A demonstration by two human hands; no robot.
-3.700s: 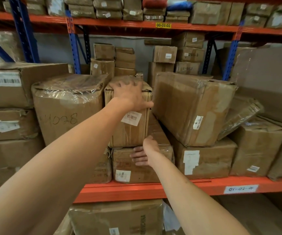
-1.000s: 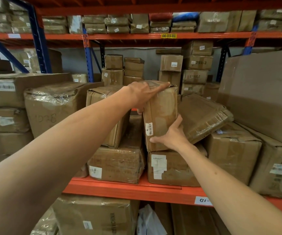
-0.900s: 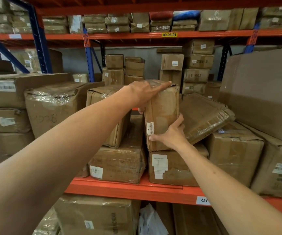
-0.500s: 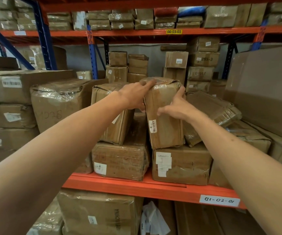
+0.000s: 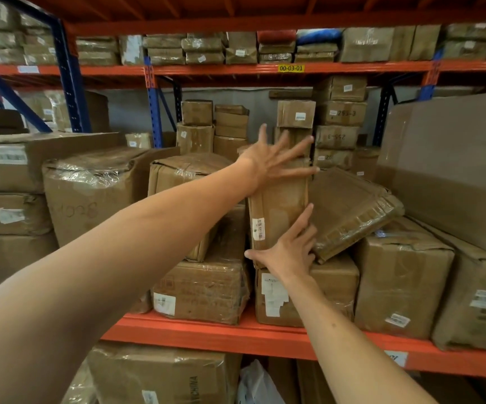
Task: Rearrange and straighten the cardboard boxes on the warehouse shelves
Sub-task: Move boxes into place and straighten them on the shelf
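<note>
A narrow taped cardboard box (image 5: 276,205) stands upright on a lower box (image 5: 332,287) on the orange shelf (image 5: 206,333). My left hand (image 5: 276,158) lies over its top front edge with the fingers spread wide and does not grip it. My right hand (image 5: 288,252) is flat against its lower right corner, thumb along the bottom edge and fingers pointing up the right side. A flat wrapped box (image 5: 349,208) leans tilted against the upright box's right side.
Left of the upright box stands a leaning taped box (image 5: 183,173) on a wider box (image 5: 203,290), then a large wrapped box (image 5: 90,193). A very big carton (image 5: 451,170) fills the right. Small boxes (image 5: 338,115) are stacked behind. A blue upright (image 5: 154,112) stands at the back.
Both hands held the upright box near its top half a second ago. My left hand has opened and spread over the top; my right hand has dropped to the lower right corner.
</note>
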